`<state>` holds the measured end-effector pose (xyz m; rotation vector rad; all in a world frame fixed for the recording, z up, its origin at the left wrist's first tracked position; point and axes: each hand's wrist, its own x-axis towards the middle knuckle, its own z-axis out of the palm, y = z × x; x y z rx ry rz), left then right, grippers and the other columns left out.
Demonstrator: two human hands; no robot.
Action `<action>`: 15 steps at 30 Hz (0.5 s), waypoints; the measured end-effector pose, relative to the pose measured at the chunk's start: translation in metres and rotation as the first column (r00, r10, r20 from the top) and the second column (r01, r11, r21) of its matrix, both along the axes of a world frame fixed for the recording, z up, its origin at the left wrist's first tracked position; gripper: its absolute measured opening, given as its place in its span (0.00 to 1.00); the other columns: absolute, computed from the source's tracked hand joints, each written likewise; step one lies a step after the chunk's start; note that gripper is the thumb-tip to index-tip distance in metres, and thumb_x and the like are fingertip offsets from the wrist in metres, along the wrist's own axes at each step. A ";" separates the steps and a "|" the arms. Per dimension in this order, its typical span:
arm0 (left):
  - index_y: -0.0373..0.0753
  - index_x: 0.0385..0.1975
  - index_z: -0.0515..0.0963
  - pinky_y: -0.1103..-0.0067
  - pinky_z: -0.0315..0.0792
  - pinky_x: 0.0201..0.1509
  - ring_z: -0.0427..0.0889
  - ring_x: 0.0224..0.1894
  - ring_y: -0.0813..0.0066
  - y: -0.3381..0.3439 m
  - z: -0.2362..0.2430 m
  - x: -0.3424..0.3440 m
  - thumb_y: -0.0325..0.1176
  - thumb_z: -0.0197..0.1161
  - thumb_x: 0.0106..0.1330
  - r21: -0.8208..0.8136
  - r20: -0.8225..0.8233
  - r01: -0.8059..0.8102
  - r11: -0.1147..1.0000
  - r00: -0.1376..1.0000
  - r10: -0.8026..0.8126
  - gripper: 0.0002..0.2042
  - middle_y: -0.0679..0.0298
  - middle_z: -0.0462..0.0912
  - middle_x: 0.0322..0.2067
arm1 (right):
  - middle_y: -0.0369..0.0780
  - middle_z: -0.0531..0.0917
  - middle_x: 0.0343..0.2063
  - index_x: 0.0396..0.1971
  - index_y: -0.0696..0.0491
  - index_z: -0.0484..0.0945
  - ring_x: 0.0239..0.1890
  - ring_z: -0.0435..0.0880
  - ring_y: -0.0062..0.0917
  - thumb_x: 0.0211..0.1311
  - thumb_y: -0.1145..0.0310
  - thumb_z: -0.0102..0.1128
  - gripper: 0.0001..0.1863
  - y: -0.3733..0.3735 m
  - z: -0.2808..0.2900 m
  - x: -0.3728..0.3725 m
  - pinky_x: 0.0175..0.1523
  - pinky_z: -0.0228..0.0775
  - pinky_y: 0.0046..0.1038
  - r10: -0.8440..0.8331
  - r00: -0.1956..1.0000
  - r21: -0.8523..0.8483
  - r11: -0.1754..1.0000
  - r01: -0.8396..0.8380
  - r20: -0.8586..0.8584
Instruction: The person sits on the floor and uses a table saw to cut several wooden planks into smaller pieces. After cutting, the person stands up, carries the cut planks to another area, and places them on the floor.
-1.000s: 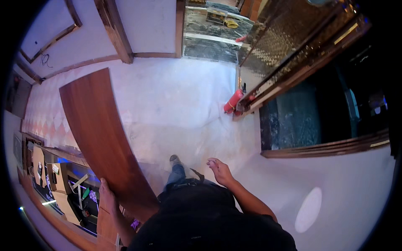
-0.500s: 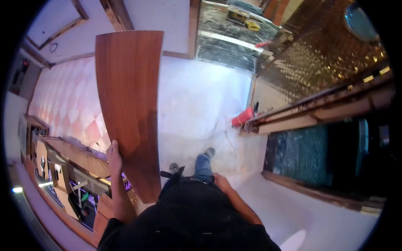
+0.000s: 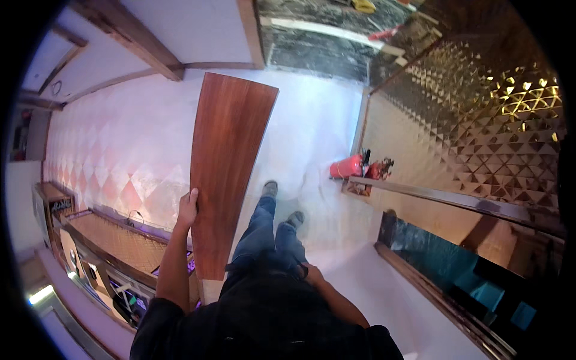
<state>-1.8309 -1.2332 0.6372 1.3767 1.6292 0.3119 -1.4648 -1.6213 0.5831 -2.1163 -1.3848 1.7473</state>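
Observation:
My left hand [image 3: 188,208] grips the left edge of a long reddish-brown wooden board [image 3: 227,162]. The thumb shows on the board's near face, while the other fingers are hidden behind it. From beside my left leg, the board stretches forward, its far end leaning a little to the right. Down by my right hip hangs my right hand [image 3: 312,275], against the jeans. Its fingers are too small and partly hidden to make out.
Two red fire extinguishers, a nearer one [image 3: 346,167] and one behind it [image 3: 378,170], stand by a post on the right. Beyond is a dark marbled step [image 3: 318,54]. A patterned counter [image 3: 114,240] runs along the left, and a wood-framed dark opening [image 3: 420,240] lies lower right.
The board, still in my left hand, has shifted right in view and its far end now leans right. My left foot has stepped forward past the right one.

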 end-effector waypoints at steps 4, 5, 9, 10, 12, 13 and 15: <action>0.26 0.47 0.78 0.66 0.72 0.54 0.81 0.49 0.48 0.059 -0.114 0.018 0.60 0.43 0.73 0.026 -0.175 0.120 0.992 0.978 -0.114 0.35 0.39 0.83 0.41 | 0.53 0.83 0.41 0.39 0.56 0.79 0.47 0.79 0.51 0.67 0.63 0.47 0.14 -0.020 0.010 0.009 0.51 0.71 0.41 -0.268 0.960 -0.275 0.931 0.238 -0.075; 0.26 0.48 0.78 0.65 0.71 0.56 0.79 0.51 0.45 0.065 -0.133 0.025 0.61 0.42 0.72 -0.042 -0.202 0.116 0.992 0.972 -0.122 0.36 0.38 0.81 0.43 | 0.48 0.83 0.36 0.41 0.56 0.79 0.44 0.81 0.43 0.69 0.57 0.49 0.18 -0.025 0.036 0.007 0.50 0.72 0.37 -0.452 0.872 -0.239 0.882 0.406 -0.187; 0.28 0.51 0.77 0.62 0.68 0.61 0.74 0.57 0.40 0.120 -0.203 0.063 0.63 0.41 0.72 -0.215 -0.278 0.106 0.971 0.946 -0.165 0.37 0.37 0.78 0.49 | 0.41 0.83 0.29 0.41 0.58 0.80 0.35 0.83 0.31 0.73 0.51 0.46 0.23 0.009 0.080 0.000 0.45 0.73 0.32 -0.556 0.830 -0.327 0.793 0.515 -0.041; 0.28 0.52 0.77 0.62 0.68 0.62 0.74 0.57 0.40 0.131 -0.221 0.071 0.64 0.40 0.71 -0.237 -0.286 0.110 0.965 0.942 -0.178 0.38 0.37 0.78 0.49 | 0.42 0.83 0.29 0.41 0.58 0.80 0.34 0.83 0.31 0.74 0.51 0.45 0.24 0.019 0.073 0.008 0.44 0.74 0.32 -0.562 0.827 -0.374 0.768 0.521 -0.002; 0.28 0.52 0.76 0.62 0.68 0.62 0.74 0.58 0.41 0.152 -0.253 0.084 0.65 0.40 0.71 -0.222 -0.297 0.161 0.962 0.928 -0.224 0.39 0.37 0.78 0.50 | 0.42 0.83 0.29 0.41 0.58 0.80 0.33 0.83 0.32 0.75 0.52 0.43 0.24 0.039 0.057 0.019 0.43 0.74 0.33 -0.573 0.816 -0.465 0.705 0.536 0.073; 0.28 0.53 0.76 0.61 0.68 0.62 0.74 0.58 0.41 0.160 -0.272 0.094 0.65 0.39 0.71 -0.214 -0.303 0.194 0.957 0.919 -0.253 0.39 0.37 0.78 0.50 | 0.43 0.83 0.28 0.40 0.58 0.80 0.33 0.84 0.30 0.74 0.56 0.43 0.21 0.078 0.060 0.033 0.44 0.74 0.33 -0.645 0.740 -0.362 0.654 0.664 0.191; 0.28 0.53 0.76 0.62 0.68 0.62 0.74 0.58 0.41 0.182 -0.321 0.104 0.66 0.39 0.70 -0.296 -0.359 0.204 0.933 0.882 -0.306 0.40 0.37 0.78 0.50 | 0.45 0.81 0.33 0.36 0.57 0.78 0.37 0.81 0.35 0.71 0.66 0.44 0.13 0.099 0.014 0.093 0.46 0.73 0.34 -0.462 0.849 0.352 0.863 0.363 0.257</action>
